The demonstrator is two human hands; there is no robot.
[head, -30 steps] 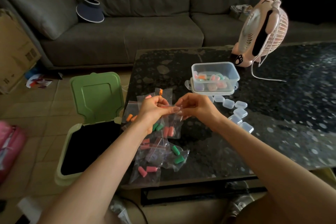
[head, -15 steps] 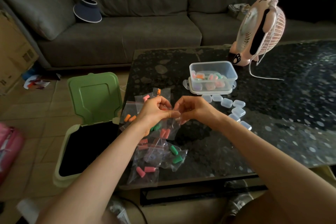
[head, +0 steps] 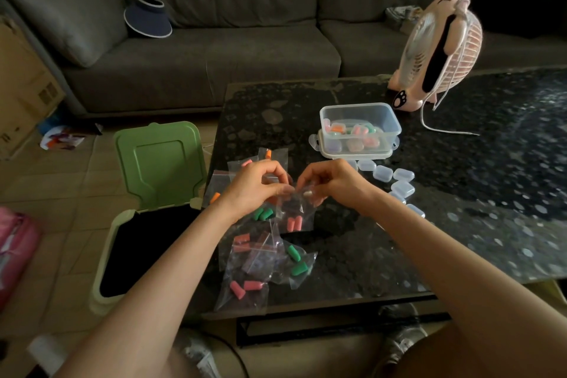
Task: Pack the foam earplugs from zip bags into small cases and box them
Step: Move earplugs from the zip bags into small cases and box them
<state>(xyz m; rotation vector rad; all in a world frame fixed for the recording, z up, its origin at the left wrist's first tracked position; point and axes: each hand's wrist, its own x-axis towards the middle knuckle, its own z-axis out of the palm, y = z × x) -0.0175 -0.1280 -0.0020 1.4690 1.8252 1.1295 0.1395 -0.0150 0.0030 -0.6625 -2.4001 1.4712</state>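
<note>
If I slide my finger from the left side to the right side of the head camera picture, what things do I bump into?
Pink bag → green bin → left hand → right hand → pink fan. Both hands pinch one zip bag between them.

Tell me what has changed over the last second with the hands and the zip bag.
Hardly anything. The left hand and right hand still pinch the top edge of the zip bag holding two pink earplugs; their fingers only shifted slightly along the seal. Whether it has opened is not visible. The other bags, small cases, clear box and fan stayed put.
</note>
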